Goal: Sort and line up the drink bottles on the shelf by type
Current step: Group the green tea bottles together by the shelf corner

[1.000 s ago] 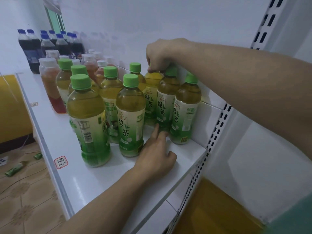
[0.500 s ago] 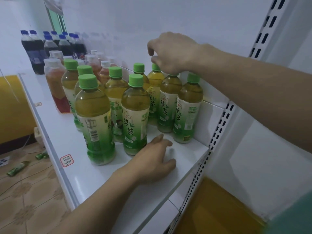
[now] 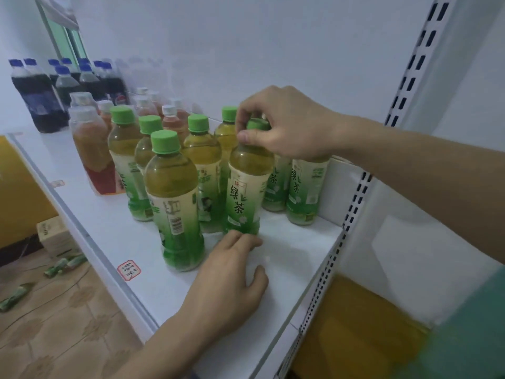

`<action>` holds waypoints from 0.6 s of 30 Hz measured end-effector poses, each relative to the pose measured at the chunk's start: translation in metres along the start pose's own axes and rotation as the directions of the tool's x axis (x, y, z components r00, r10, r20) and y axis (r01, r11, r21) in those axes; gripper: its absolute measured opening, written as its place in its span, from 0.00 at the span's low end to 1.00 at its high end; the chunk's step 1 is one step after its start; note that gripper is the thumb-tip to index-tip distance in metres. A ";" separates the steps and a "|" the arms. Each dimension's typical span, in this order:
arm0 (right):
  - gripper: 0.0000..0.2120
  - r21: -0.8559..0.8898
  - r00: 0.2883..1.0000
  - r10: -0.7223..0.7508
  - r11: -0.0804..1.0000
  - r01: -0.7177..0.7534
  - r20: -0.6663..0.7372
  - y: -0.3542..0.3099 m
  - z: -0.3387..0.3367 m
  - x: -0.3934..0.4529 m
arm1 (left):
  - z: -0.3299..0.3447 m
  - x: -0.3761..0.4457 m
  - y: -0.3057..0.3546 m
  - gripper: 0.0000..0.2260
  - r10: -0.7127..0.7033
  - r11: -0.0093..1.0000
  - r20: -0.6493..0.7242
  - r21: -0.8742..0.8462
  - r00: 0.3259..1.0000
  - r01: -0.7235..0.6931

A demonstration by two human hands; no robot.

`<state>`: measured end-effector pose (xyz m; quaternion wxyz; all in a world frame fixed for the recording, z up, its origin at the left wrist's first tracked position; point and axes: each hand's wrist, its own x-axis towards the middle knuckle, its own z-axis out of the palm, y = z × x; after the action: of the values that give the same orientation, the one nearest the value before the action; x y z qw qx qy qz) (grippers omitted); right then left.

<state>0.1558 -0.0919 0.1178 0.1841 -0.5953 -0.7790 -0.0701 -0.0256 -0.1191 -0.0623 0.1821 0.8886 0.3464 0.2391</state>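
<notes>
Seen from the head camera: right hand (image 3: 287, 124) reaching in from the right, grip closed around the green cap and neck of a green tea bottle (image 3: 247, 181) standing upright on the white shelf (image 3: 287, 258), near its right end. Left hand (image 3: 229, 280) resting palm-down on the shelf just in front of that bottle, fingers (image 3: 240, 240) loosely spread and touching its base, holding nothing. More green-capped tea bottles (image 3: 175, 198) clustered to the left and behind, two more (image 3: 303, 192) against the back panel at right, partly hidden by the right hand. Further left, white-capped bottles of reddish drink (image 3: 93, 149); at the far left end, dark cola bottles with blue caps (image 3: 38, 97). Small red-bordered label (image 3: 128, 270) stuck on the shelf's near edge. On the tiled floor (image 3: 54, 324) below, several green wrappers (image 3: 65, 265).
</notes>
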 end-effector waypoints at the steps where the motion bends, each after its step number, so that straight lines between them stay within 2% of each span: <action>1: 0.04 -0.016 1.000 0.012 1.000 -0.012 -0.011 0.003 -0.004 -0.002 | 0.000 0.001 0.002 0.20 -0.009 1.000 0.010 0.018 1.000 0.009; 4: 0.02 -0.047 0.998 0.055 0.997 -0.056 -0.013 0.008 -0.015 -0.008 | 0.002 0.009 0.010 0.22 -0.088 0.989 0.108 0.130 0.990 0.074; 7: 0.02 -0.075 0.996 0.095 0.993 -0.094 0.001 0.016 -0.022 -0.013 | 0.008 0.022 0.018 0.27 -0.102 0.978 0.206 0.199 0.973 0.061; 12: 0.02 -0.107 0.992 0.129 0.986 -0.126 0.013 0.026 -0.023 -0.022 | 0.017 0.044 0.022 0.25 -0.010 0.994 0.276 0.106 0.961 -0.021; 18: 0.01 -0.102 0.981 0.194 0.976 -0.191 0.024 0.029 -0.020 -0.031 | 0.027 0.049 0.018 0.25 0.048 0.991 0.309 0.103 0.950 -0.083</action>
<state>0.1946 -0.1182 0.1221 0.1472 -0.6775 -0.7161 -0.0805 0.0306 -0.1010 -0.0607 0.1743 0.9349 0.2975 0.0845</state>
